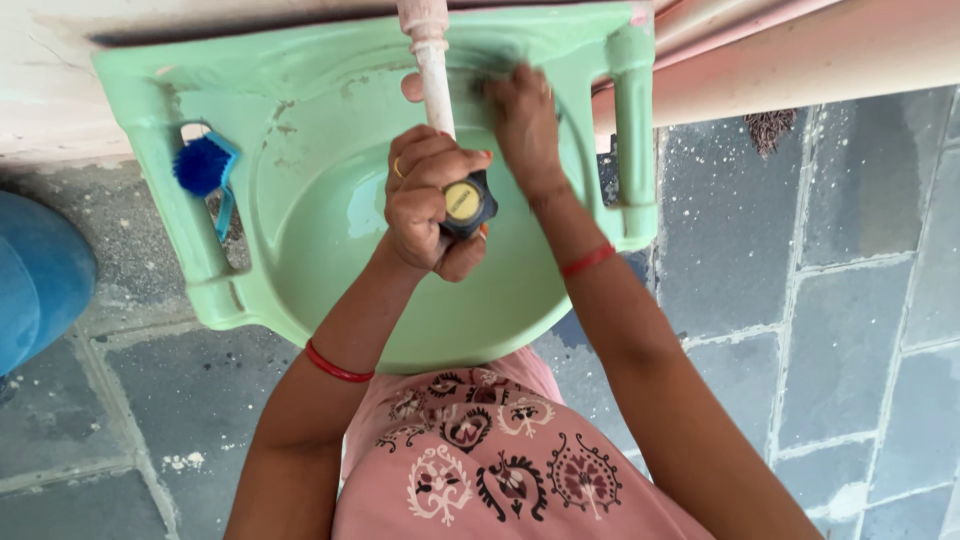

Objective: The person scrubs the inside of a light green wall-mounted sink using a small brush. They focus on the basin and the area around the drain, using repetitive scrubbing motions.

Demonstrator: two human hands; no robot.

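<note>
— What dominates the frame?

— A pale green wash basin [330, 215] fixed to the far wall, above a floor of grey stone slabs [840, 330]. A whitish, stained water pipe [435, 75] drops into it from the far side. A person in a pink patterned top leans over it from the near side.

— And the hands?

— The left hand [425, 200] is closed around the dark tap knob [468, 203] over the middle of the bowl, fingers wrapped over its top. The right hand [525, 120] lies farther in, against the back of the basin right of the pipe; whether it holds anything I cannot tell.

— How would that knob handle?

— Small, rigid, light, probably slick when wet; best gripped round its ribbed rim, as here.

— Any labels?

— A round yellow disc [463, 200] on the knob's face. On the left ledge rests a blue-bristled brush [204, 165].
</note>
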